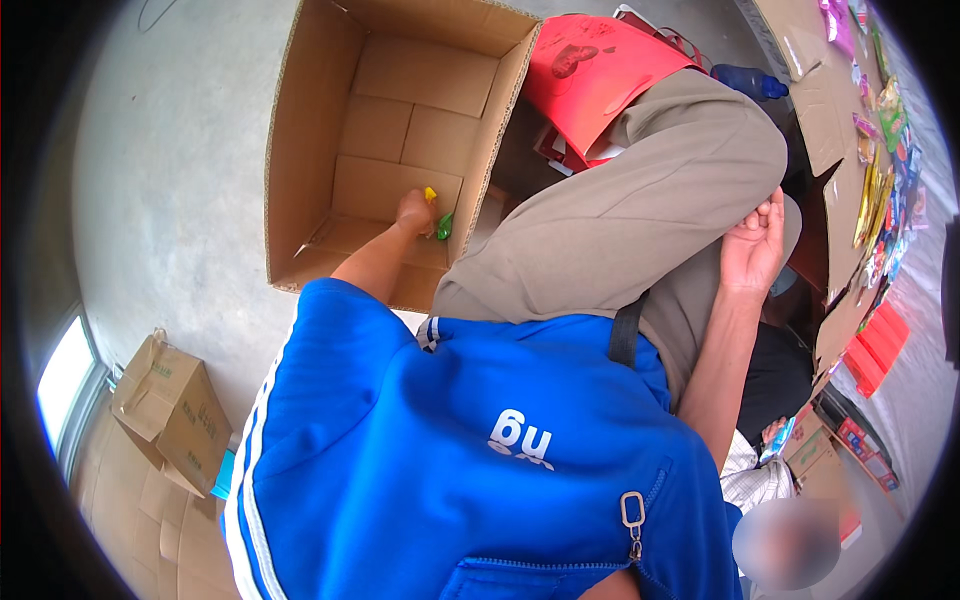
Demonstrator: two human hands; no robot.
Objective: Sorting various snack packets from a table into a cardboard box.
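My left hand [417, 212] reaches down inside a large open cardboard box [409, 71], its fingers closed around a small yellow wrapped packet [430, 193]. Just beside that hand, near the box's right wall, is a small green shiny wrapped packet [445, 226]. My right hand [752, 247] rests palm up against my knee, with its fingers partly curled and nothing in it.
A red paper bag [600, 67] stands right of the box, near a blue bottle [750, 81]. Many colourful snack packets [874, 202] lie along the right over cardboard. A co-worker [757, 472] holds a packet at lower right. Another cardboard box [174, 409] stands at left.
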